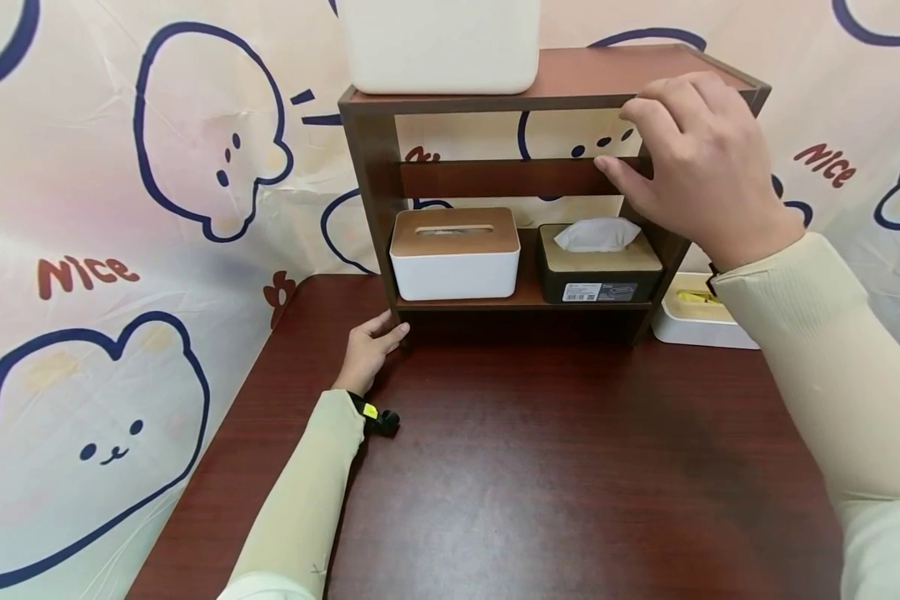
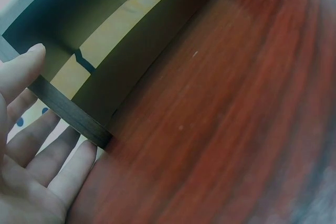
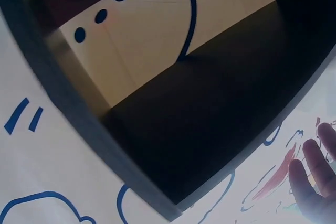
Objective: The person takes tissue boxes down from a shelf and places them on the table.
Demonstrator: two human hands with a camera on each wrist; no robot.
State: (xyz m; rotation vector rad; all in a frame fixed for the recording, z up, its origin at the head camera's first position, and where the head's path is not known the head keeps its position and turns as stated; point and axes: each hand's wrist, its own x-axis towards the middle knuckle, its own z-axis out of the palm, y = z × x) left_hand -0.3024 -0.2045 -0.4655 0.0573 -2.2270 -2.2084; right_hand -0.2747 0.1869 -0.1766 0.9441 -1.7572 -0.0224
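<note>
A brown wooden two-tier desk shelf (image 1: 585,102) stands at the back of the table. My left hand (image 1: 363,354) holds the foot of its left side panel. In the left wrist view the thumb (image 2: 23,72) crosses the front edge of the panel (image 2: 73,111), while the fingers lie along its outer face. My right hand (image 1: 701,158), holding nothing, is raised by the shelf's upper right corner, fingers slightly bent. The right wrist view has its fingers (image 3: 315,166) spread and apart from the shelf's top board (image 3: 220,103).
On the lower tier stand a white tissue box with a brown lid (image 1: 453,275) and a dark green one (image 1: 600,258) with a tissue sticking out. A white container (image 1: 442,50) sits on top at the left. Another white box (image 1: 701,332) stands right of the shelf on the table (image 1: 495,467).
</note>
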